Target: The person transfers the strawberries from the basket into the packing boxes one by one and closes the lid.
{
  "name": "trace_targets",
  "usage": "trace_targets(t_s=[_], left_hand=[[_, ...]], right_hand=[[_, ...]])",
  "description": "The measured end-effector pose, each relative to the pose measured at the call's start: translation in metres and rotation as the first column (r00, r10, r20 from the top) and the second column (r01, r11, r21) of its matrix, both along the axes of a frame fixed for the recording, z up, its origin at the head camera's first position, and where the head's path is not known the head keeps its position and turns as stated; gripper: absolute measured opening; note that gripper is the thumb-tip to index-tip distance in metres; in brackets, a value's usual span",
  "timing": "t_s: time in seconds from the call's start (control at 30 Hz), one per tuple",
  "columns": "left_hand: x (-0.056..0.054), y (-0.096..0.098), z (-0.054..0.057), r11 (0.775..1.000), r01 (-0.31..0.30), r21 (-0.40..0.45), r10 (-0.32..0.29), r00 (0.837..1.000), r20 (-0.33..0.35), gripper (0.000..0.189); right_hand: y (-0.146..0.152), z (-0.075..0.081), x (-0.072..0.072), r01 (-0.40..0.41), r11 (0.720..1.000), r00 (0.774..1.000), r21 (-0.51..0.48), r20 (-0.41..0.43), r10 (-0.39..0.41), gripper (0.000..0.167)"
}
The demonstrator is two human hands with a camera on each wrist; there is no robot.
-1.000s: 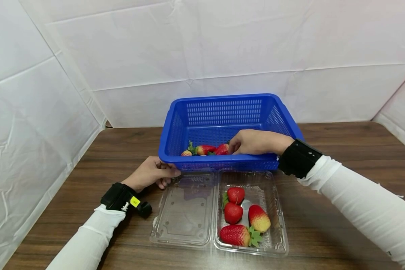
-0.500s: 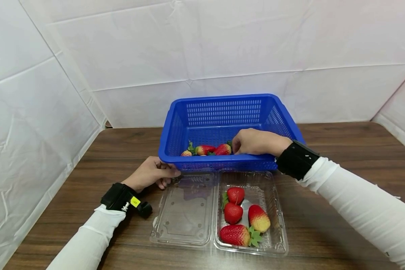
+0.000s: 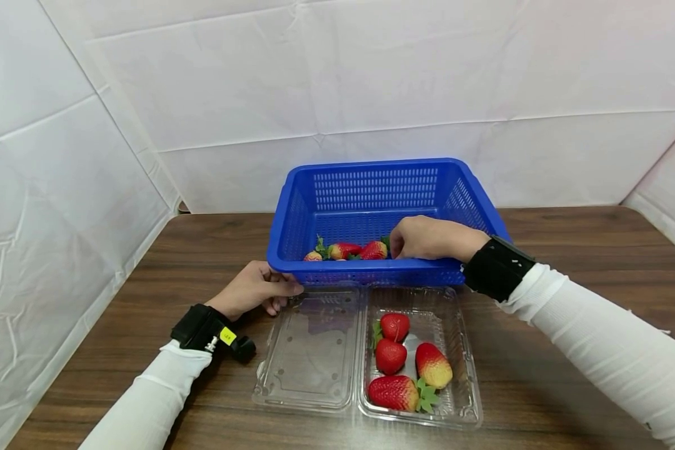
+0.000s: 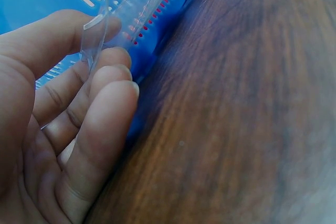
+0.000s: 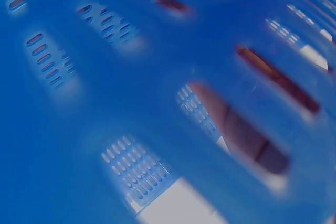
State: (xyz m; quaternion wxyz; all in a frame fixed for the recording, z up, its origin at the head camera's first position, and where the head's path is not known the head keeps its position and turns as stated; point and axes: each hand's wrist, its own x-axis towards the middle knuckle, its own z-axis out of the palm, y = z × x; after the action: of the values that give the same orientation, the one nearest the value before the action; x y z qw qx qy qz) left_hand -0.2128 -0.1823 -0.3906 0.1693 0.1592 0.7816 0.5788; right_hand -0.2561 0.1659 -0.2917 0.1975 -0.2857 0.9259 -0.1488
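In the head view, a clear plastic clamshell box (image 3: 315,356) lies opened flat, lid on the left. Several strawberries (image 3: 390,356) sit in its right half. My left hand (image 3: 253,290) pinches the lid's far left corner; the left wrist view shows thumb and fingers at the clear plastic edge (image 4: 94,40). Behind the box stands a blue slotted basket (image 3: 371,265) with several more strawberries (image 3: 374,251) along its front. My right hand (image 3: 433,237) reaches over the basket's front rim, fingers pointing down beside a strawberry. The front wall hides the fingertips and anything between them.
The basket and box stand on a dark wood-grain table (image 3: 551,275). White cloth (image 3: 394,75) hangs behind it and along both sides. The basket's front wall overhangs the far edge of the box.
My right hand has shifted slightly to the right inside the basket, uncovering more of the strawberry beside it and a green leaf. The left hand keeps its hold on the lid corner.
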Motion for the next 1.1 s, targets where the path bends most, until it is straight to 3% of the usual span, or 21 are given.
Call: trace_targets(t_s=[0.57,1.1], left_hand=[[-0.0002,-0.0004,-0.001,1.0,-0.001,-0.005,0.001,1.0,-0.002,0.01],[0.0002,-0.0003,-0.0001,1.0,-0.001,0.003,0.001,1.0,0.008,0.011]], right_hand=[[0.0005,0.0004,0.0035,0.002,0.999,0.999,-0.051,-0.046,-0.004,0.01],[0.0023,-0.0001,0.0102,0.002,0.993,0.982,-0.116,-0.19,-0.024,0.008]])
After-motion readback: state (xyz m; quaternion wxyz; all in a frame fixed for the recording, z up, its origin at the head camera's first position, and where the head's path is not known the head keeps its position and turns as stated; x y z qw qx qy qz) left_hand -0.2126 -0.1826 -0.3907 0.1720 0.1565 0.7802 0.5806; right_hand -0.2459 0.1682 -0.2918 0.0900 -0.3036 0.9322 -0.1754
